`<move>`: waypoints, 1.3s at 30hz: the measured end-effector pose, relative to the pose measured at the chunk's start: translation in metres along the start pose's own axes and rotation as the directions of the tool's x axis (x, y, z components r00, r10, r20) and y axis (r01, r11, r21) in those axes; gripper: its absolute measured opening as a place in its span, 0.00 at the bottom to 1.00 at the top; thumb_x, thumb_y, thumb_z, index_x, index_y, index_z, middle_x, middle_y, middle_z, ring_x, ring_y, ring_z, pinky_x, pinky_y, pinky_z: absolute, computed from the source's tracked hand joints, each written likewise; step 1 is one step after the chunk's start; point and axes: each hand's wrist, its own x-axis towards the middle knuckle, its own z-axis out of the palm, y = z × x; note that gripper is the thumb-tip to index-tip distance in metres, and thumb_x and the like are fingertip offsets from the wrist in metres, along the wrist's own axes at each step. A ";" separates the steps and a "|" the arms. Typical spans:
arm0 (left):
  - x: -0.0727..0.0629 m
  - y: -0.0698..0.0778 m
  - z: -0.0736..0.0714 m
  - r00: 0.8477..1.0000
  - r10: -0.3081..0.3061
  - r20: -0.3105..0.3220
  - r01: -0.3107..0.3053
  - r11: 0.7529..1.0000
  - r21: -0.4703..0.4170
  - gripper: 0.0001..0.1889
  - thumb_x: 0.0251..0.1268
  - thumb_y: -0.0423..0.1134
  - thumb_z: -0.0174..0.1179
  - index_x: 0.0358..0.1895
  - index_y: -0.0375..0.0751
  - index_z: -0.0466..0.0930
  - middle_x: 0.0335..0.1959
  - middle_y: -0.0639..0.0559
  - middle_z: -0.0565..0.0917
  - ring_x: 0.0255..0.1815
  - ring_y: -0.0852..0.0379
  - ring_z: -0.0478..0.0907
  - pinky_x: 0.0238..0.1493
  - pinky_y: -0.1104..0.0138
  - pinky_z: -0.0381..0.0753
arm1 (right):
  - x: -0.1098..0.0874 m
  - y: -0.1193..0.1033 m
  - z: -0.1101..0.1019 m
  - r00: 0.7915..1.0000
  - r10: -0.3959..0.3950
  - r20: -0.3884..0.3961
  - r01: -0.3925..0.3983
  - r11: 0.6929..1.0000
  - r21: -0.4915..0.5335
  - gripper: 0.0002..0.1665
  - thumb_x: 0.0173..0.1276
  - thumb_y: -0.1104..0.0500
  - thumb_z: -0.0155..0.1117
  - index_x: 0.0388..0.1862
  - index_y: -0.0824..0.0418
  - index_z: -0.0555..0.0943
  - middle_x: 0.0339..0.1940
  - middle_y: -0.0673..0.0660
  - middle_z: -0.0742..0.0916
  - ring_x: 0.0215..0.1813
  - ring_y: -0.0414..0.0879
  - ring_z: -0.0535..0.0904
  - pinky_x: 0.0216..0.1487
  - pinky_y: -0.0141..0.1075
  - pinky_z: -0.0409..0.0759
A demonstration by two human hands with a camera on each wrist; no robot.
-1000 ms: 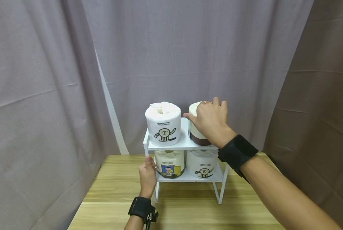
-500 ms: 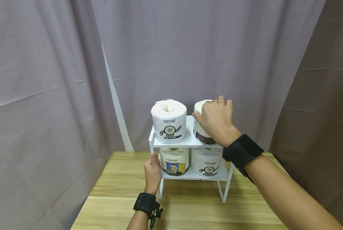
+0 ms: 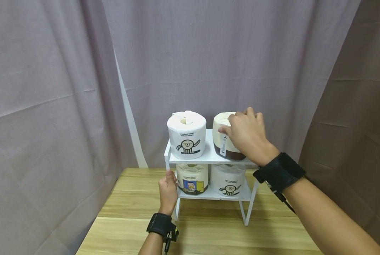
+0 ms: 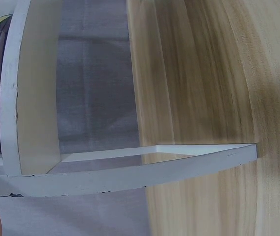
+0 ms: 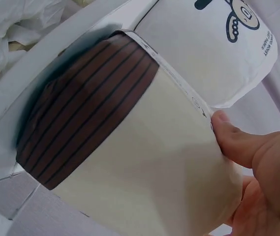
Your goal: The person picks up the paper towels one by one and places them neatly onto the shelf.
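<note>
A white two-tier rack (image 3: 213, 160) stands on the wooden table, and my left hand (image 3: 168, 191) grips its left upright. On its top tier, to the right, is a cream toilet paper roll (image 3: 222, 140) with a brown striped band along its base. My right hand (image 3: 248, 132) holds this roll from above, thumb on its side; in the right wrist view the thumb (image 5: 235, 140) presses near its upper edge. A white toilet paper roll (image 3: 186, 141) with a cartoon figure stands beside it. Below are another cream roll (image 3: 193, 179) and another white roll (image 3: 228, 180).
The wooden table (image 3: 139, 226) extends around the rack's feet. Grey curtains (image 3: 241, 53) hang behind and at the left, with a darker one (image 3: 352, 124) on the right. In the left wrist view, a rack leg (image 4: 130, 178) reaches the tabletop.
The upper right cream roll has turned, its white label strip moving from the left edge toward the front. My right hand has shifted slightly right. The left hand stays on the rack.
</note>
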 end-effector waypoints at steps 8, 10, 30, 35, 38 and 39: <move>0.001 -0.001 0.001 1.000 0.000 0.000 0.000 1.000 0.009 0.35 0.89 0.56 0.39 0.17 0.40 0.61 0.12 0.64 0.60 0.13 0.68 0.56 0.17 0.72 0.53 | -0.002 0.009 -0.006 0.998 -0.018 0.060 0.012 0.995 0.104 0.28 0.75 0.45 0.68 0.64 0.63 0.84 0.63 0.65 0.86 0.64 0.68 0.71 0.59 0.62 0.67; 0.001 -0.001 0.002 1.000 0.003 0.000 -0.003 1.000 0.010 0.35 0.89 0.57 0.39 0.16 0.41 0.61 0.12 0.64 0.60 0.13 0.68 0.55 0.18 0.73 0.53 | -0.003 0.012 -0.007 0.997 -0.019 0.069 0.010 0.992 0.130 0.29 0.75 0.45 0.69 0.66 0.62 0.83 0.65 0.65 0.85 0.65 0.68 0.70 0.60 0.63 0.66; -0.001 0.002 -0.006 0.999 -0.032 -0.011 0.032 0.999 -0.040 0.35 0.91 0.49 0.40 0.18 0.29 0.59 0.13 0.63 0.59 0.13 0.69 0.55 0.18 0.74 0.53 | -0.003 0.022 -0.002 0.990 -0.047 0.131 0.008 0.958 0.287 0.33 0.75 0.47 0.69 0.71 0.63 0.79 0.72 0.68 0.80 0.70 0.70 0.67 0.69 0.66 0.63; -0.001 0.002 -0.005 0.999 -0.030 -0.011 0.029 0.998 -0.047 0.35 0.90 0.48 0.40 0.18 0.29 0.60 0.13 0.64 0.60 0.13 0.69 0.55 0.19 0.75 0.54 | -0.003 0.023 -0.002 0.990 -0.055 0.130 0.016 0.958 0.285 0.33 0.76 0.46 0.68 0.72 0.63 0.78 0.72 0.68 0.80 0.70 0.71 0.67 0.70 0.67 0.62; 0.000 0.002 -0.005 1.000 -0.020 -0.007 0.019 0.999 -0.044 0.35 0.90 0.49 0.40 0.18 0.30 0.60 0.13 0.64 0.60 0.13 0.69 0.56 0.19 0.74 0.54 | -0.004 0.025 -0.002 0.989 -0.056 0.136 0.013 0.954 0.299 0.33 0.76 0.46 0.68 0.72 0.63 0.78 0.72 0.69 0.79 0.70 0.71 0.66 0.71 0.67 0.60; 0.000 0.002 -0.004 1.000 -0.017 -0.006 0.016 0.999 -0.042 0.35 0.90 0.50 0.40 0.18 0.30 0.60 0.13 0.64 0.60 0.13 0.69 0.55 0.19 0.74 0.54 | -0.005 0.026 -0.002 0.989 -0.059 0.136 0.014 0.951 0.309 0.33 0.76 0.47 0.68 0.72 0.63 0.78 0.72 0.69 0.79 0.70 0.71 0.66 0.71 0.67 0.60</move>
